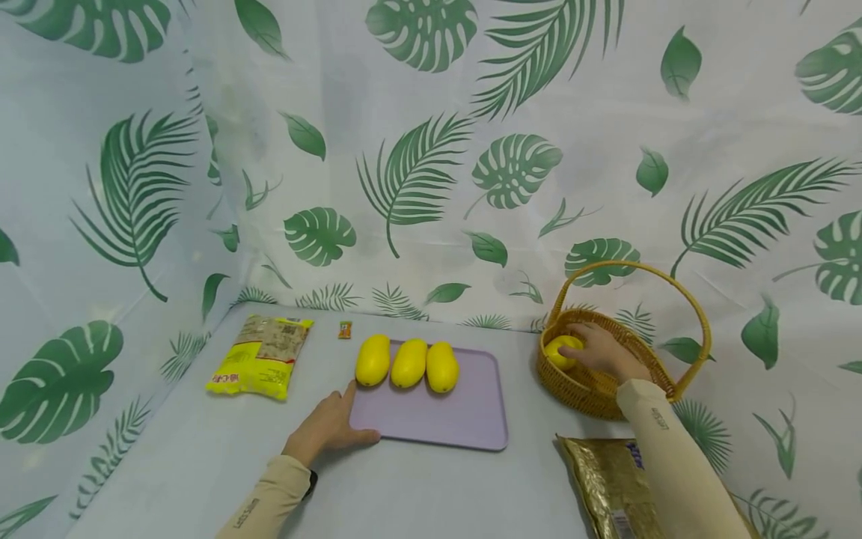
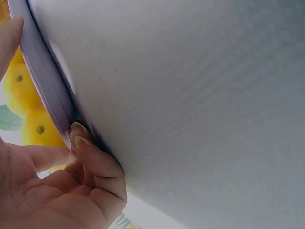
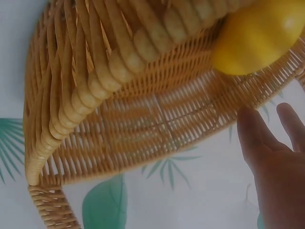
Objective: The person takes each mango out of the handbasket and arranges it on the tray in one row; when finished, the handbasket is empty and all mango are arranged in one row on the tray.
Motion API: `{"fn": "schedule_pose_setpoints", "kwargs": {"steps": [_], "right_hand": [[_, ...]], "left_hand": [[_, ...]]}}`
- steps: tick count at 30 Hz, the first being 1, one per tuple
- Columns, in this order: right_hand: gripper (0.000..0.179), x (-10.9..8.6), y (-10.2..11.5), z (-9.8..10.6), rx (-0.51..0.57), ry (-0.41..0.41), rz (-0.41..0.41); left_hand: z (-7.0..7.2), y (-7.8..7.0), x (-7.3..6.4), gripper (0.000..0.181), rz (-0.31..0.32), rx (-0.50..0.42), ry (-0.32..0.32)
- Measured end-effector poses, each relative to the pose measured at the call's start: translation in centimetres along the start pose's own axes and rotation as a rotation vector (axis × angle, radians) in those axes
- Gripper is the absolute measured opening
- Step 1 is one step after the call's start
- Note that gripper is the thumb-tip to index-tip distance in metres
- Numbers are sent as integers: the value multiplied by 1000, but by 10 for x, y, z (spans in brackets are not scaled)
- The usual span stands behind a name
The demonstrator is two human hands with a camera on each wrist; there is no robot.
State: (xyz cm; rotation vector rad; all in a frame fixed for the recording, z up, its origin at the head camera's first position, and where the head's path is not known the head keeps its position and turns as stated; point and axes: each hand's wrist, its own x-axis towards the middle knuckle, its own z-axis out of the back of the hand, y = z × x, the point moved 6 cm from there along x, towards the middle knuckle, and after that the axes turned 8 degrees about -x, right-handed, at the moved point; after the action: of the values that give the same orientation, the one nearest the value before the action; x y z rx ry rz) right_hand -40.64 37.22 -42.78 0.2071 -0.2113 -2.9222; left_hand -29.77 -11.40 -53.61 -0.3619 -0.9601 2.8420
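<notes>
My left hand [image 1: 331, 425] grips the near left corner of a lilac tray [image 1: 465, 419], thumb along the front edge and other fingers at the left side. The left wrist view shows curled fingers [image 2: 102, 167] against the tray rim [image 2: 47, 81]. Three yellow mangoes [image 1: 408, 364] lie side by side along the tray's back left. Inside a wicker basket [image 1: 579, 397], my right hand [image 1: 599, 350] reaches over another yellow mango [image 1: 560, 352]. In the right wrist view, extended fingers [image 3: 252, 136] stand apart from that mango [image 3: 259, 40]; the thumb is out of that view.
A yellow food packet [image 1: 259, 355] lies at the left, with a tiny orange packet [image 1: 345, 329] behind the tray. A gold foil bag [image 1: 606, 479] lies in front of the basket, partly under my right forearm. The basket's tall handle [image 1: 633, 264] arches above it. Leaf-patterned cloth hangs behind.
</notes>
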Motion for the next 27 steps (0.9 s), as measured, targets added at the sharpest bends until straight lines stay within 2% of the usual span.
{"fn": "schedule_pose_setpoints", "kwargs": {"steps": [11,23,27], "right_hand": [[80,13,-2,-3,-48,69,18],[80,26,0,-12,-31,155,2],[76,28,4,-16,-39,175,23]], "left_hand": [[2,-2,-3,118,10,-5,5],[3,-1,-2,117,2,-24,9],[2,0,-1,117,8,-35,20]]}}
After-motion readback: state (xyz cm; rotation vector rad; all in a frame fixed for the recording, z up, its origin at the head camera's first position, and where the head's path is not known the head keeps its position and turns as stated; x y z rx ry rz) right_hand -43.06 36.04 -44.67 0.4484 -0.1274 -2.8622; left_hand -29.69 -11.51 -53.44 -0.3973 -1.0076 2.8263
